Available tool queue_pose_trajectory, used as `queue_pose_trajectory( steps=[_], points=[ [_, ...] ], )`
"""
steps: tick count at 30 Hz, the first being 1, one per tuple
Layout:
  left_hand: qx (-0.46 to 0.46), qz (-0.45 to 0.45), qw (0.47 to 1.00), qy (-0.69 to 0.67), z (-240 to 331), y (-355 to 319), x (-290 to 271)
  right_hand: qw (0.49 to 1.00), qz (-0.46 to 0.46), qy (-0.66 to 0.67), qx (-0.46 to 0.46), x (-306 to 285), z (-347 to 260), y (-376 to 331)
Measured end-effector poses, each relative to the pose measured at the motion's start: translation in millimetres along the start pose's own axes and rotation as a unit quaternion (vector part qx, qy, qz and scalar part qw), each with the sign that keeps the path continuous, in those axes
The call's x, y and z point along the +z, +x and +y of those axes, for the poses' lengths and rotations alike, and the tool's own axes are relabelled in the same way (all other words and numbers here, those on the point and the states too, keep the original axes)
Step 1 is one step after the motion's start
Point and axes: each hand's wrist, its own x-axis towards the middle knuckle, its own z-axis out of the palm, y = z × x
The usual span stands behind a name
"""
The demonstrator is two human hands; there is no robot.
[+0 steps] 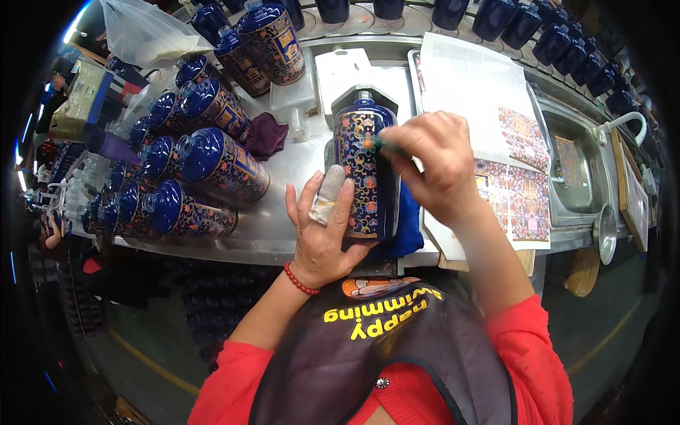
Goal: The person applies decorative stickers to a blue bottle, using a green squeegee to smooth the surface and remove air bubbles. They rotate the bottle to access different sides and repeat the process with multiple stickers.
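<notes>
Decal fitting, cobalt-blue patterned ceramic bottle (365, 170).
My left hand (322, 234) grips its base; my right hand (432, 163) pinches a green tool (379, 144) on its shoulder; finished bottles (205, 159) lie left.

Blue patterned bottles (212, 159) are laid in rows at left; a purple cloth (265, 134), decal sheets (513, 191), a sink (577, 173) and a plastic bag (145, 32) are seen.

bright, even light; dark fisheye rim

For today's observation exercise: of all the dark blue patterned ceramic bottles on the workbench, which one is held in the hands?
The dark blue patterned ceramic bottle at the centre, between both hands; the others lie or stand untouched at the left and back.
</notes>
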Motion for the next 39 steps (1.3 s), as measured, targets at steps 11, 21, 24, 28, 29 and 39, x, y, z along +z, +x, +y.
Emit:
queue_pose_trajectory(
  steps=[11, 21, 24, 28, 29, 39],
  points=[
    [-0.059, -0.028, 0.996, 0.052, -10, 1, -3, 0.978, -0.135, 0.101, -0.122, -41, -28, -22],
    [-0.01, -0.024, 0.991, 0.135, 6, 19, -27, 0.976, -0.14, 0.096, -0.133, -43, -37, -24],
    [-0.004, -0.003, 0.993, 0.115, 3, 18, -24, 0.968, -0.174, 0.061, -0.168, -41, -35, -28],
    [-0.049, 0.001, 0.998, 0.048, -3, 18, -7, 0.96, -0.212, 0.102, -0.153, -45, -38, -29],
    [-0.053, -0.008, 0.998, 0.039, -5, 20, -5, 0.97, -0.174, 0.072, -0.153, -44, -40, -27],
    [-0.002, -0.021, 0.99, 0.143, 1, 25, -19, 0.969, -0.198, 0.075, -0.126, -41, -37, -30]
  ],
)
